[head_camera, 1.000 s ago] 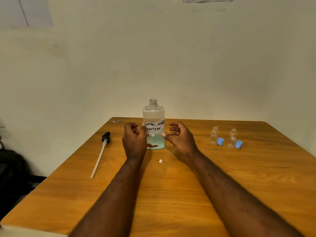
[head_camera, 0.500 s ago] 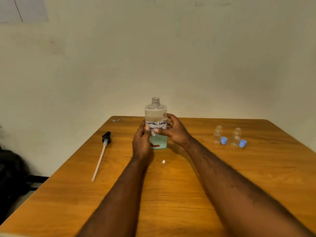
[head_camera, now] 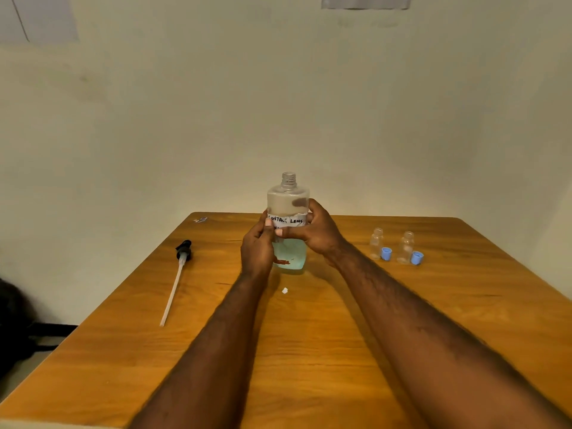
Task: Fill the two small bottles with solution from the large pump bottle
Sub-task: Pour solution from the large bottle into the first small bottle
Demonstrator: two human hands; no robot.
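Observation:
The large clear bottle [head_camera: 288, 199] stands upright near the table's far middle, neck uncapped, pale blue solution in its lower part, a white handwritten label round its waist. My left hand [head_camera: 257, 252] and my right hand [head_camera: 315, 232] both grip it at the label, thumbs in front. Its black pump head with a long white tube [head_camera: 176, 280] lies flat on the table to the left. Two small clear bottles [head_camera: 376, 243] [head_camera: 405, 247] stand uncapped at the right, each with a blue cap [head_camera: 386, 253] [head_camera: 417, 257] beside it.
The wooden table [head_camera: 309, 351] ends at a pale wall behind. A small white scrap [head_camera: 284, 290] lies in front of the large bottle, another scrap [head_camera: 200, 219] at the far left corner. A dark object [head_camera: 12, 323] sits on the floor at left.
Both hands went from hovering beside the large bottle, fingers curled, to gripping it at the label. The bottle stays upright in the same spot.

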